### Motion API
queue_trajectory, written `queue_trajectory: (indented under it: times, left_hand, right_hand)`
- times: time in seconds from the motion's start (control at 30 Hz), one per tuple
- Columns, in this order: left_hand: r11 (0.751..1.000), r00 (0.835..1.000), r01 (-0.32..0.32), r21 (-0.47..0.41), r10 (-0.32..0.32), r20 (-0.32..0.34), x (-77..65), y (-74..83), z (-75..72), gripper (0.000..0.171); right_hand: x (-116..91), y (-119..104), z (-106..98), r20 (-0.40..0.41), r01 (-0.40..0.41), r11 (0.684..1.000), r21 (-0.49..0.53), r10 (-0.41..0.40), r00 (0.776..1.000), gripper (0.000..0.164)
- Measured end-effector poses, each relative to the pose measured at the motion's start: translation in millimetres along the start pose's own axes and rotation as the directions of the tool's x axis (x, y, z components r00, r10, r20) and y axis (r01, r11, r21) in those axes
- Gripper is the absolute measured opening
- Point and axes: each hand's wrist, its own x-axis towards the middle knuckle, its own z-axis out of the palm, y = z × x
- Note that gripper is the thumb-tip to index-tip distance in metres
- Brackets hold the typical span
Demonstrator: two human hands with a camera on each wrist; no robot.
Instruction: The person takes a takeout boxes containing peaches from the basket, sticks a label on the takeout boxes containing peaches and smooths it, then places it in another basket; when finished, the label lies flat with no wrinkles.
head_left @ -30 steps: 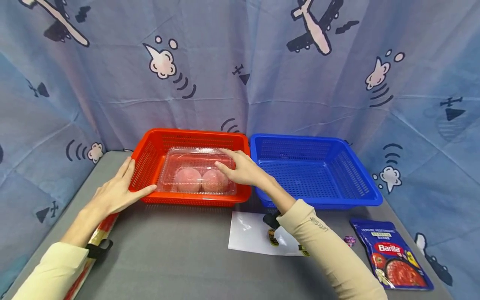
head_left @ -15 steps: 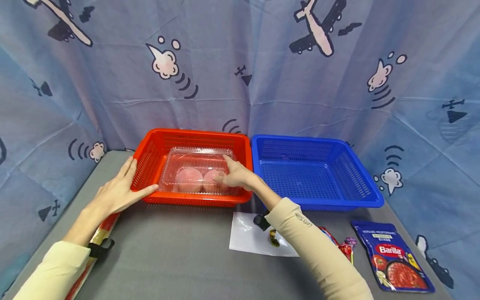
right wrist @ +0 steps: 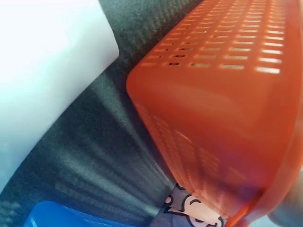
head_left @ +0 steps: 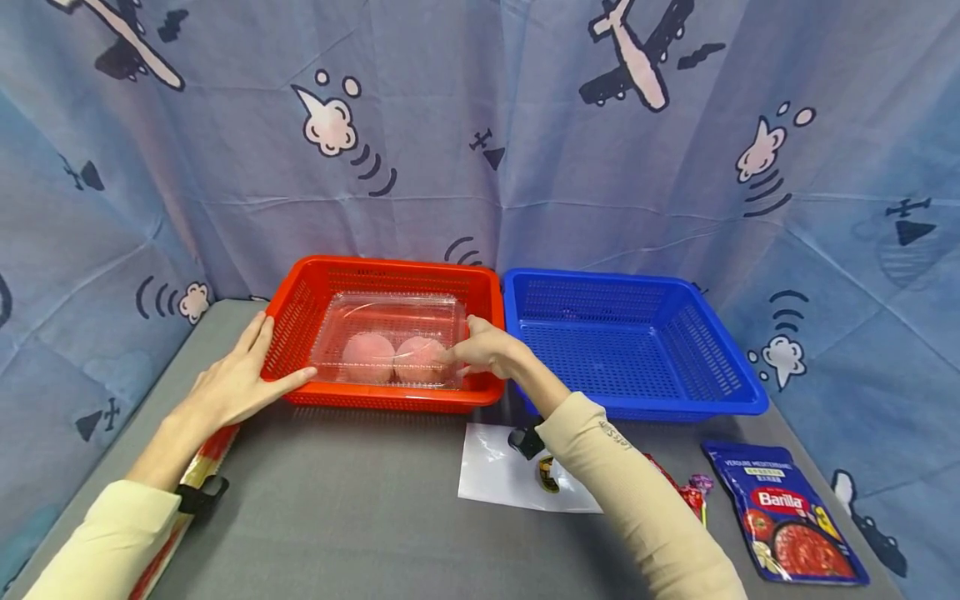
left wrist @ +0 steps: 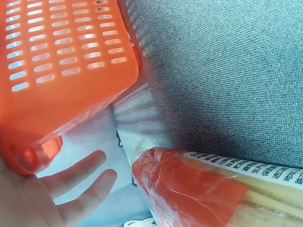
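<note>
A clear plastic clamshell box [head_left: 390, 312] with two round pink fruits [head_left: 368, 357] in it lies in the red basket [head_left: 390, 400]. My right hand [head_left: 491, 346] reaches over the basket's right wall, its fingers loosely bent at the box's right end and partly hidden. At the basket's left end my left hand [head_left: 232, 379] rests against the rim, thumb along the front corner. Its fingers [left wrist: 92, 189] are straight and spread outside the wall. Below that hand lies a long red-and-yellow pack of noodles or pasta [left wrist: 199, 189], partly covered by the forearm.
A blue basket [head_left: 738, 400] stands close to the red one's right. In front lies a white packet [head_left: 487, 475], partly under the right sleeve. Wrapped candies [head_left: 693, 496] and a blue Barilla sauce pouch [head_left: 787, 517] are at the right. A patterned curtain [head_left: 420, 125] hangs behind.
My right hand has come down from above the box to its right end, and its fingers have bent. The box has shifted slightly left in the basket. The left hand has stayed in place.
</note>
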Motion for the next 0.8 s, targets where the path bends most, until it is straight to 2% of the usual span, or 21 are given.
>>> queue_trajectory:
  times: [0.07, 0.13, 0.23, 0.4, 0.6, 0.8]
  left_hand:
    - [1.000, 1.000, 0.001, 0.001, -0.001, 0.002, 0.0, 0.2, 0.2, 0.117]
    - [1.000, 1.000, 0.002, 0.000, -0.002, 0.003, -0.2, 0.8, -0.1, 0.117]
    - [1.000, 1.000, 0.003, -0.004, -0.003, 0.004, -0.5, 1.3, -0.1, 0.117]
    - [1.000, 1.000, 0.001, -0.005, -0.001, 0.001, -0.6, 0.9, 0.0, 0.117]
    - [1.000, 1.000, -0.002, -0.005, 0.002, -0.004, 0.5, 0.5, 0.2, 0.117]
    - [1.000, 1.000, 0.003, -0.008, -0.003, -0.003, 0.9, 0.2, 0.2, 0.117]
  right_hand:
    - [1, 1, -1, -0.001, -0.025, 0.999, 0.030, 0.025, 1.000, 0.072]
    - [1, 1, -1, 0.001, -0.028, 0.999, 0.036, 0.028, 1.000, 0.049]
    - [-1, 2, 0, -0.004, -0.021, 0.999, 0.033, 0.021, 1.000, 0.031]
    - [0, 2, 4, 0.024, -0.011, 0.991, 0.137, 0.008, 1.000, 0.035]
    - [-2, -2, 15, 0.068, 0.001, 0.955, 0.295, -0.022, 0.997, 0.057]
    - [-5, -3, 25, 0.002, 0.065, 0.922, 0.382, -0.072, 0.997, 0.056]
